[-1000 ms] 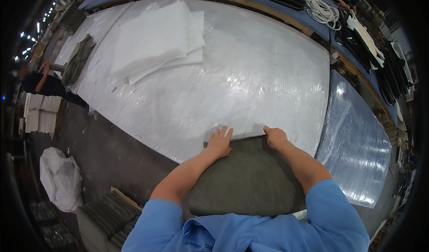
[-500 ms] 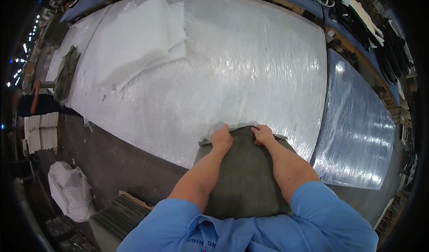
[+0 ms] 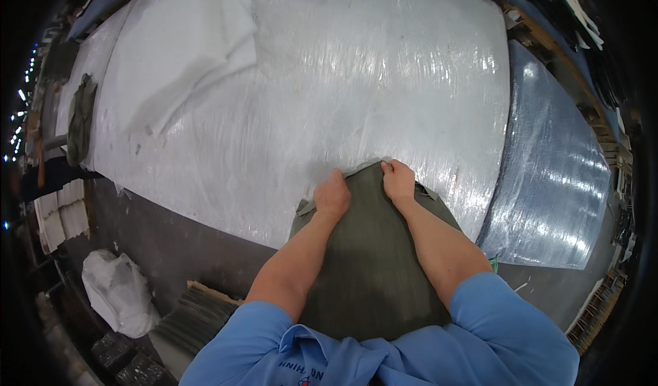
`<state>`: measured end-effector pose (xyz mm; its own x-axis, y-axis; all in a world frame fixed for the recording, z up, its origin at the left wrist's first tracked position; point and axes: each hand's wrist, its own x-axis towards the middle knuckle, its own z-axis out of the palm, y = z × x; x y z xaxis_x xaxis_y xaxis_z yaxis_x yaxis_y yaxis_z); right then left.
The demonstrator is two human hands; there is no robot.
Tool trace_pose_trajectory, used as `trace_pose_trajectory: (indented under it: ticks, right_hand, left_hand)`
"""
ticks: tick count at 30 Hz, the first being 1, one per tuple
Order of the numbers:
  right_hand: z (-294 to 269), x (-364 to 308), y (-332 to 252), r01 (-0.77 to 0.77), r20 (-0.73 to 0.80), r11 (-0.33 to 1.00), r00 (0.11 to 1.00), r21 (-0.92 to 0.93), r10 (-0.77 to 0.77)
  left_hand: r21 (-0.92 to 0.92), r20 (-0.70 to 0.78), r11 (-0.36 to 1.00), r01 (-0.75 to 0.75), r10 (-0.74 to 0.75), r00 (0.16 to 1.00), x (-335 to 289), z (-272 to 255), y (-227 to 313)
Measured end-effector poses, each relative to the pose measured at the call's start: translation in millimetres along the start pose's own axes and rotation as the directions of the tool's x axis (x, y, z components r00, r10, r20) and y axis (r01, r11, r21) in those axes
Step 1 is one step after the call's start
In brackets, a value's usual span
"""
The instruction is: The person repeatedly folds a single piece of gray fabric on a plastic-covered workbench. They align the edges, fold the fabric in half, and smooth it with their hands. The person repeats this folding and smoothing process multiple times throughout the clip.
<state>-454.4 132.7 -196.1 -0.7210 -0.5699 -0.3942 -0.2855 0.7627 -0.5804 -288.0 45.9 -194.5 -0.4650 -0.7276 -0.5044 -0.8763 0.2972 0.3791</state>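
Observation:
Between my arms hangs a dark olive-green piece of fabric, reaching from the table edge down to my shirt. My left hand is closed on its far edge, left of the middle. With thumb and fingers my right hand pinches the same edge near its peak. The edge rises between the hands, and its corners fold over at both sides. Beneath it spreads a broad table wrapped in shiny clear plastic film. What lies under my fingers is hidden.
White foam sheets lie at the table's far left. A blue film-wrapped surface adjoins on the right. Lower left are a white plastic bag and a stack of folded dark green fabric. Another person's hand shows at the left edge.
Both hands have moved forward over the table, drawing the fabric's far edge along. More of the fabric shows between my arms. The view has tilted down somewhat.

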Motion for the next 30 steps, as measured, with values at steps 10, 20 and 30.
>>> trace_pose_trajectory:
  ticks: [10, 20, 30]
  right_hand:
    - [-55, -3, 19, 0.199, 0.318, 0.926, 0.944, -0.319, -0.094]
    - [-23, -1, 46, 0.222, 0.008, 0.963, 0.975, -0.153, -0.223]
    - [-75, 25, 24, 0.215, 0.481, 0.949, 0.873, -0.232, -0.08]
  left_hand:
    - [-0.037, -0.098, 0.997, -0.073, 0.069, 0.993, 1, -7, -3]
    - [-0.028, -0.059, 0.999, -0.018, 0.016, 0.998, 2, 7, -5]
    - [-0.055, 0.163, 0.989, -0.14, 0.147, 0.975, 3, -43, -42]
